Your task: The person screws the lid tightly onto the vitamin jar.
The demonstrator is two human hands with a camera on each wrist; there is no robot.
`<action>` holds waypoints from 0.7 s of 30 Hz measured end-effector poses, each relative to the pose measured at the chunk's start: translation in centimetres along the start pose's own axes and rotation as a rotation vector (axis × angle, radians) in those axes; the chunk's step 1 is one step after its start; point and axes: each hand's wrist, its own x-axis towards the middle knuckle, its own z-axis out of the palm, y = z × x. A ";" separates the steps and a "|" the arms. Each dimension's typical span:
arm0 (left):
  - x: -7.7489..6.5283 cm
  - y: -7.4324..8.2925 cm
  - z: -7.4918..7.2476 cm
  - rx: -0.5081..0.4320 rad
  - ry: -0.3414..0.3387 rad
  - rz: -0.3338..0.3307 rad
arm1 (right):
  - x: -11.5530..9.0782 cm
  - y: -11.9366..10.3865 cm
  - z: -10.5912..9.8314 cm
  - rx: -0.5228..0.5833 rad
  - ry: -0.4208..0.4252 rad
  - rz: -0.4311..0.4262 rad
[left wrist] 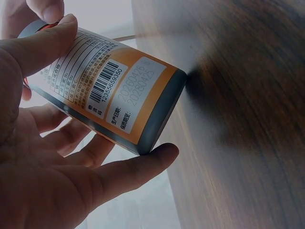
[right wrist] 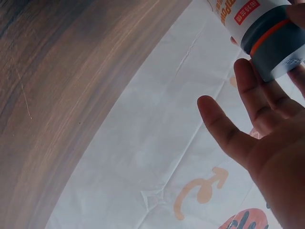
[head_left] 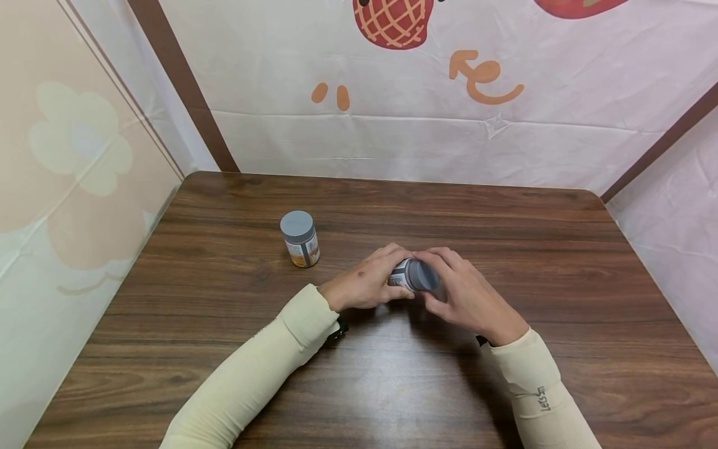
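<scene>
My left hand grips a supplement jar by its body, thumb across the white, orange and grey label. The jar is tilted, with its grey base low near the tabletop and its lid toward the right. My right hand holds the grey lid between thumb and fingers, while its little finger stays apart from the jar. An orange ring shows at the lid's lower edge. A second jar with a grey lid stands upright on the table, to the left of my left hand.
The brown wood-grain table has rounded far corners. A pale printed cloth hangs behind its far edge, and more cloth hangs along both sides.
</scene>
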 end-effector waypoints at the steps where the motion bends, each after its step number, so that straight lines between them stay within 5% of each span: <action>1: 0.0 0.0 0.0 0.001 0.001 0.002 | 0.0 0.0 0.0 0.000 0.002 0.005; 17: 0.0 0.2 0.0 0.011 0.001 -0.020 | -0.1 -1.0 -0.2 0.029 -0.057 0.252; 21: 0.0 0.2 0.0 0.011 0.001 -0.031 | 0.0 -0.8 -0.3 0.033 -0.071 0.256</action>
